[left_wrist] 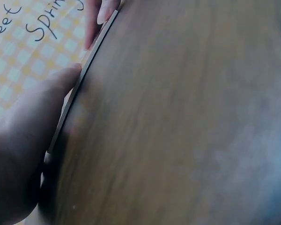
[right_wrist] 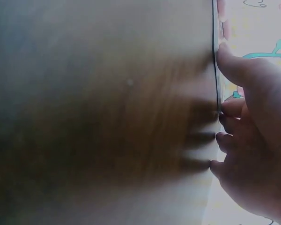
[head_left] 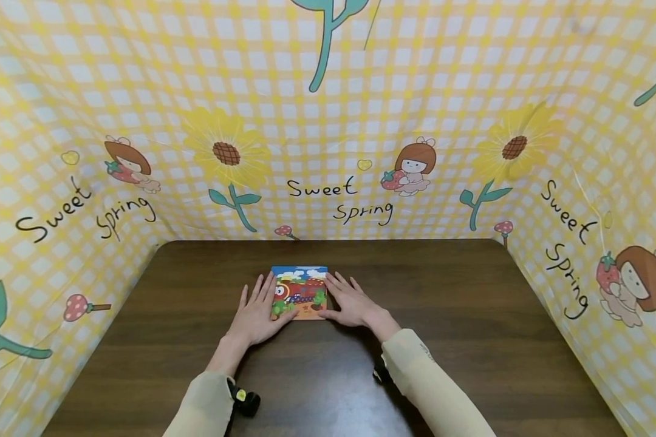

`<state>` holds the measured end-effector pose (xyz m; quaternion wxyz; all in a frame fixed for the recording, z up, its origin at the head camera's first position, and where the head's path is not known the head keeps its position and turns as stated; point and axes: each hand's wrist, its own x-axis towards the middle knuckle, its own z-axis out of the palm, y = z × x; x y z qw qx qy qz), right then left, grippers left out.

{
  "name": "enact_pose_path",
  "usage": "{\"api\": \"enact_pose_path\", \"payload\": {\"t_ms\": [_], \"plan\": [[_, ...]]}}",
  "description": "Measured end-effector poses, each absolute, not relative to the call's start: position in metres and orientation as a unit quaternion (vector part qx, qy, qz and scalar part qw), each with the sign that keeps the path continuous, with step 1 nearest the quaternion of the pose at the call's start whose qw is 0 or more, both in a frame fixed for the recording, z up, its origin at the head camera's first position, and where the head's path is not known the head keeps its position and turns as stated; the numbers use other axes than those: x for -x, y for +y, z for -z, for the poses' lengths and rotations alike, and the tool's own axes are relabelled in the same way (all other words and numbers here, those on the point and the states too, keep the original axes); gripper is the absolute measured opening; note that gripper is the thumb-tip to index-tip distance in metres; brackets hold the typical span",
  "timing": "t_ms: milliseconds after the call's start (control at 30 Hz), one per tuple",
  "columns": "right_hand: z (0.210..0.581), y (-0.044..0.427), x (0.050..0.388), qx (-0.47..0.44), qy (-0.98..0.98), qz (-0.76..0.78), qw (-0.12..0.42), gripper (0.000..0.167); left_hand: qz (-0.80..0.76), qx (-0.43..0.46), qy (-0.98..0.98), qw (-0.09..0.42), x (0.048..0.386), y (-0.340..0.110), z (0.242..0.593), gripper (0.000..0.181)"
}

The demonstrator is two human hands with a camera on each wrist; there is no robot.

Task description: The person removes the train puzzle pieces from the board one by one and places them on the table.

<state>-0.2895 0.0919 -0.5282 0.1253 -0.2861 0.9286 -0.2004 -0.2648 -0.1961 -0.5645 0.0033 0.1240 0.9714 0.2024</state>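
Note:
A thin square board [head_left: 300, 290] printed with a bright cartoon scene, with a red train-like shape, clouds and green plants, lies flat on the dark wooden table. Along its left side rests my left hand [head_left: 256, 317], fingers extended and thumb on the lower edge. My right hand [head_left: 353, 305] touches the right side, its thumb at the lower right corner. From the left wrist, the board's thin edge [left_wrist: 84, 77] shows beside the left thumb [left_wrist: 68, 80]. In the right wrist view, the right fingertips [right_wrist: 218, 165] meet the tabletop next to the board.
The brown table [head_left: 448, 358] has rounded back corners. A yellow checked cloth [head_left: 328, 133] with flowers and lettering rises as walls behind it and on both sides. A black wrist camera [head_left: 246, 402] sits at the left sleeve.

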Motion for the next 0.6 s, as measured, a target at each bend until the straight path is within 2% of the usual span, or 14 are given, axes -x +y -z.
{"api": "enact_pose_path", "payload": {"t_ms": [133, 367, 600], "plan": [[0.526, 0.09, 0.292, 0.27, 0.93, 0.23, 0.098, 0.081, -0.198, -0.119, 0.973, 0.01, 0.265, -0.195, 0.564, 0.112], [0.524, 0.078, 0.303, 0.235, 0.938, 0.255, -0.004, 0.054, -0.206, -0.121, 0.971, 0.017, 0.266, -0.197, 0.562, 0.114], [0.528, 0.067, 0.312, 0.208, 0.945, 0.253, -0.022, 0.045, -0.192, -0.117, 0.974, 0.035, 0.271, -0.198, 0.569, 0.116]]}}
